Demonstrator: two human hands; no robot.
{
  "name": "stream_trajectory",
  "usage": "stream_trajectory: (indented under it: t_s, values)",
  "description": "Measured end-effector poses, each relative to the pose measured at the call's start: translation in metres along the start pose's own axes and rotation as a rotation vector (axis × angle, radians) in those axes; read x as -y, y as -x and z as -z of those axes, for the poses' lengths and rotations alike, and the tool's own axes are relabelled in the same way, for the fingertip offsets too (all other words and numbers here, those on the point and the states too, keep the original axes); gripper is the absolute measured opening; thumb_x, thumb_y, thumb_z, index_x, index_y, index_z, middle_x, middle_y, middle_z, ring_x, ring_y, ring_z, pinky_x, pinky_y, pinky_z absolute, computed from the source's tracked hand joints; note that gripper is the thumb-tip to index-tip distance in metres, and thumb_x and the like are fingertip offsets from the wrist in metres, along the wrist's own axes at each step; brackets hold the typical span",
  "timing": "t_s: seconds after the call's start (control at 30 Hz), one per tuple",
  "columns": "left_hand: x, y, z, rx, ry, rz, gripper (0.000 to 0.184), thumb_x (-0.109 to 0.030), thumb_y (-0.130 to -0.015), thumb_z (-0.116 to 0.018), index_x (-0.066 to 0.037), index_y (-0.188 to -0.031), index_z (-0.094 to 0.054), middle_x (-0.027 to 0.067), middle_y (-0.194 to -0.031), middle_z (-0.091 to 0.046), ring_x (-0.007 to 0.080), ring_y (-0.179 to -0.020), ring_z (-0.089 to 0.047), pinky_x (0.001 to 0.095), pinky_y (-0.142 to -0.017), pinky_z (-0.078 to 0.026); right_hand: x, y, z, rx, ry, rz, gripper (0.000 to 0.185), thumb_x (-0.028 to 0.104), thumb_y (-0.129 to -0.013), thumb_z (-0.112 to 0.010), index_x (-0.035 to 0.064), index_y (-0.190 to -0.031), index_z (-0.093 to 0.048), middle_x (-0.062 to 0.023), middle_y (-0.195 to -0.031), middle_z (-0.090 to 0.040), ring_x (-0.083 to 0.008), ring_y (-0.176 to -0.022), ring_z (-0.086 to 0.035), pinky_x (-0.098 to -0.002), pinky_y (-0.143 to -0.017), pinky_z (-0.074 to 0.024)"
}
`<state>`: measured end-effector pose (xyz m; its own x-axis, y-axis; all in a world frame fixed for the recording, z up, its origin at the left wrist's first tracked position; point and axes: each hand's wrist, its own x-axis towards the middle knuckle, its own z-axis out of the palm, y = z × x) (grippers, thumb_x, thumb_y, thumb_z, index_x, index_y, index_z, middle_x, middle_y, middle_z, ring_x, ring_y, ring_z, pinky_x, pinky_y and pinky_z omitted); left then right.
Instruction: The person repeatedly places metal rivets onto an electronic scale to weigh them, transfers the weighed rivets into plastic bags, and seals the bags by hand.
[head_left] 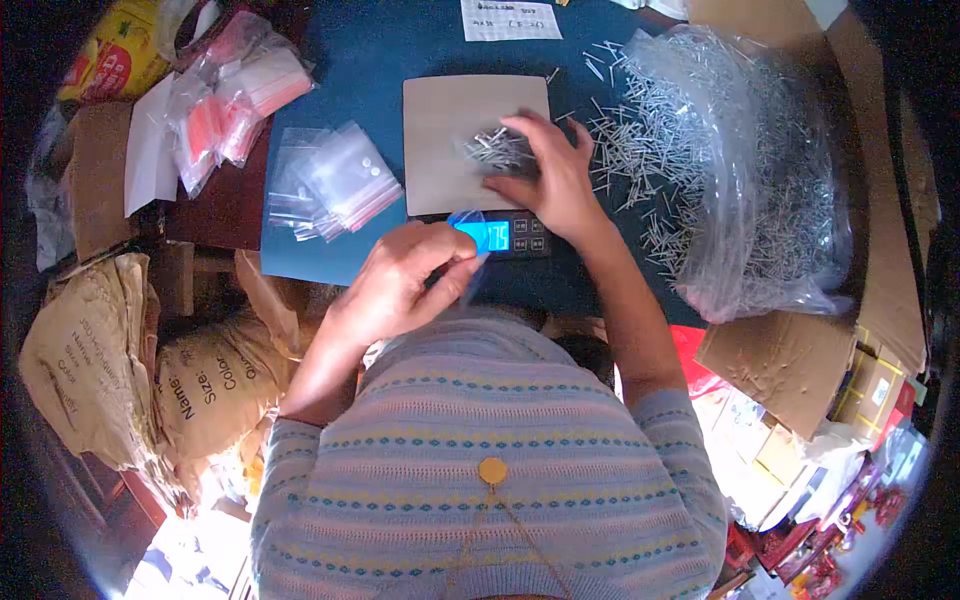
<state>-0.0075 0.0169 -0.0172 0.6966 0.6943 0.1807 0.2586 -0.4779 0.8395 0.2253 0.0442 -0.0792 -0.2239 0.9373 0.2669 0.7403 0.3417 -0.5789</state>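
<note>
On the flat plate of a digital scale (440, 140) lies a small pile of metal screws or nails (492, 150). My right hand (552, 175) is curved around the right side of the pile, thumb and fingers apart. My left hand (415, 268) pinches a small clear plastic bag (470, 222) in front of the lit scale display (497, 236), covering part of it. Many loose metal pieces (640, 130) spread to the right, spilling from a large clear bag (740, 180).
Flat clear zip bags (345, 180) lie left of the scale. Packs of red-edged bags (235, 100) sit at the upper left. A paper note (512, 20) is at the back. Brown sacks (215, 385) stand lower left, and cardboard (780, 370) lies lower right.
</note>
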Motion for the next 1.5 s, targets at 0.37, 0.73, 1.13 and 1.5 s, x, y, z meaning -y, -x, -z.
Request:
stream_trajectory:
  t_s: [0.37,0.73,1.13,1.5]
  values:
    - [-0.004,-0.015,-0.021,-0.212,-0.107,-0.067,0.018,0.007,-0.073,-0.066,-0.001,-0.089,-0.063,0.0129,-0.089,-0.049,0.0263,-0.073,-0.059,0.035,-0.062,-0.049,0.063,-0.021,0.064,0.182,-0.377,0.197,0.044,0.003,-0.054,-0.064,0.0066,-0.096,-0.055,-0.0103,-0.096,-0.05,-0.0286,-0.092,-0.053,-0.0352,-0.081,-0.0428]
    - [-0.004,-0.012,-0.014,-0.288,-0.114,-0.019,0.014,0.005,-0.075,-0.067,-0.001,-0.086,-0.064,0.0126,-0.093,-0.05,0.0245,-0.073,-0.058,0.0343,-0.061,-0.048,0.036,-0.014,0.059,-0.008,-0.415,0.045,0.055,0.005,-0.06,-0.071,0.0048,-0.11,-0.048,-0.0134,-0.105,-0.054,-0.0309,-0.104,-0.053,-0.0368,-0.089,-0.0435]
    - [0.002,-0.007,-0.005,-0.343,0.284,0.001,0.011,0.003,-0.079,-0.064,-0.001,-0.089,-0.062,0.0195,-0.113,-0.058,0.0231,-0.094,-0.062,0.0299,-0.075,-0.051,0.05,0.004,0.053,-0.003,-0.162,0.243,0.015,0.012,-0.071,-0.071,0.0107,-0.08,-0.059,-0.0003,-0.08,-0.061,-0.0179,-0.083,-0.059,-0.0355,-0.084,-0.034]
    - [-0.018,-0.018,-0.007,-0.254,0.142,0.146,0.014,0.005,-0.071,-0.068,0.0,-0.084,-0.064,0.0114,-0.089,-0.065,0.0221,-0.084,-0.064,0.0306,-0.075,-0.05,0.072,0.011,0.054,-0.045,-0.05,0.317,0.014,0.023,-0.078,-0.065,0.0127,-0.076,-0.056,-0.0004,-0.075,-0.056,-0.019,-0.078,-0.056,-0.0397,-0.081,-0.0342]
